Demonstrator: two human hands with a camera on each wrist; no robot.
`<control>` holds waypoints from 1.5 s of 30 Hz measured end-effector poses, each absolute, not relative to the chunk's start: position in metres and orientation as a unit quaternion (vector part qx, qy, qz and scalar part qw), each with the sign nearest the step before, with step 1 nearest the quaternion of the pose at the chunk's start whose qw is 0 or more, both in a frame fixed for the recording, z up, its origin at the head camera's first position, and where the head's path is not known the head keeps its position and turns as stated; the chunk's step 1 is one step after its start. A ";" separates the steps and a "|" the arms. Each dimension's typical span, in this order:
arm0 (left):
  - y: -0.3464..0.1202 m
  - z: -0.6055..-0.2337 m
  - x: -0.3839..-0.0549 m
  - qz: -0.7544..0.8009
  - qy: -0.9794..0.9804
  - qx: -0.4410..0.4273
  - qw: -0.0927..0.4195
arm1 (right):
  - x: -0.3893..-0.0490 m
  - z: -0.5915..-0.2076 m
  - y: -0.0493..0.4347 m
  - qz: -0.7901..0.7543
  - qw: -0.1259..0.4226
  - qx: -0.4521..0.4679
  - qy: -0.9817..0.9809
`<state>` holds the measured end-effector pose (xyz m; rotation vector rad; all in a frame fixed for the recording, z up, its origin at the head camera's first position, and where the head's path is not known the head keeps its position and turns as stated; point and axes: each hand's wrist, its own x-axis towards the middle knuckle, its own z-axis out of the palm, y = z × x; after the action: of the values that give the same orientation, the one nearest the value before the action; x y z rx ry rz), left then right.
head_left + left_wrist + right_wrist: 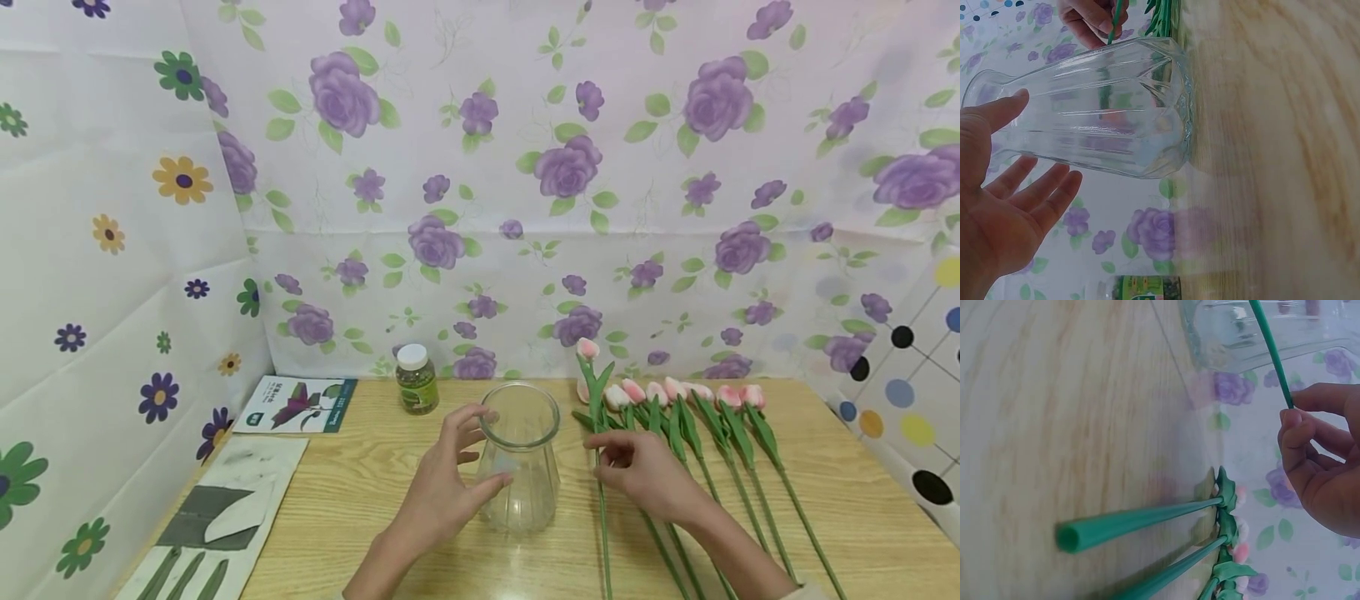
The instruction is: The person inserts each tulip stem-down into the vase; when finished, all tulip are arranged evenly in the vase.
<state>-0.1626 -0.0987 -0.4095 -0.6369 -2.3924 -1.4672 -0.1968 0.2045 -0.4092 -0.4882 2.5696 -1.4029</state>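
Note:
A clear glass vase (519, 483) stands upright on the wooden table, with nothing inside it. Beside its left side is my left hand (450, 479), fingers spread and relaxed around the upper part; whether they touch the glass I cannot tell. My right hand (648, 471) pinches the green stem of a pink tulip (588, 350) between thumb and forefinger, just right of the vase. In the right wrist view that stem (1272, 353) crosses in front of the glass. Several more pink tulips (675, 392) lie in a row to the right, stems toward me.
A jar with a white lid (417, 382) stands behind the vase to the left. Farther left lie a printed booklet (296, 406) and a grey-and-white printed sheet (225, 508). Floral cloth (510, 200) hangs along the table's back edge.

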 end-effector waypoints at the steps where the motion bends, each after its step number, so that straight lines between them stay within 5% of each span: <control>1: -0.099 -0.409 -0.163 -0.505 -0.824 -0.219 0.132 | -0.196 -0.408 0.204 -0.474 0.084 -0.160 0.862; 45: -0.098 -0.409 -0.160 -0.493 -0.833 -0.212 0.135 | -0.182 -0.368 0.185 -0.613 -0.121 -0.080 0.777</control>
<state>-0.1604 -0.0984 -0.4087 -0.6139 -2.4142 -1.4273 -0.1815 0.1851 -0.3681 -0.2728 2.6485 -2.0887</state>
